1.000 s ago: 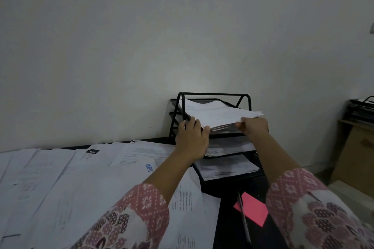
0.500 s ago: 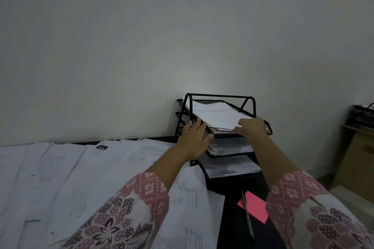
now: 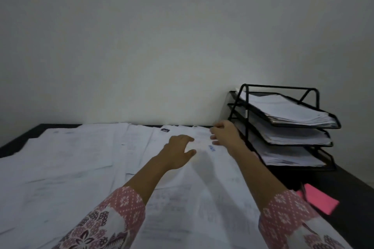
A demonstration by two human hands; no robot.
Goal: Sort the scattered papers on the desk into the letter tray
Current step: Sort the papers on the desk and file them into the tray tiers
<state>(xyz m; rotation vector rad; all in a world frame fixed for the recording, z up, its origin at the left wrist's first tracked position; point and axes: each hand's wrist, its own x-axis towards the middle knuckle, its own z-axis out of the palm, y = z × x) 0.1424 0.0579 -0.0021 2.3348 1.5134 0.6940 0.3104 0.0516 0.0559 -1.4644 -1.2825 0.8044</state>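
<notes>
A black wire letter tray (image 3: 311, 90) with three tiers stands at the back right of the dark desk, each tier holding a stack of white papers (image 3: 291, 110). Scattered white papers (image 3: 77, 159) cover the desk from the left edge to the tray. My left hand (image 3: 179, 152) hovers over or rests on the sheets near the desk's middle, fingers loosely spread. My right hand (image 3: 224, 132) is just left of the tray above the papers, fingers spread and holding nothing.
A pink sticky pad (image 3: 317, 201) lies on the bare dark desk (image 3: 344, 184) in front of the tray, with a dark pen (image 3: 303, 190) beside it. A plain white wall rises right behind the desk.
Both hands have let go of the stack in the top tier and moved left and down to the scattered sheets. My view has swung left, so the tray now sits at the right.
</notes>
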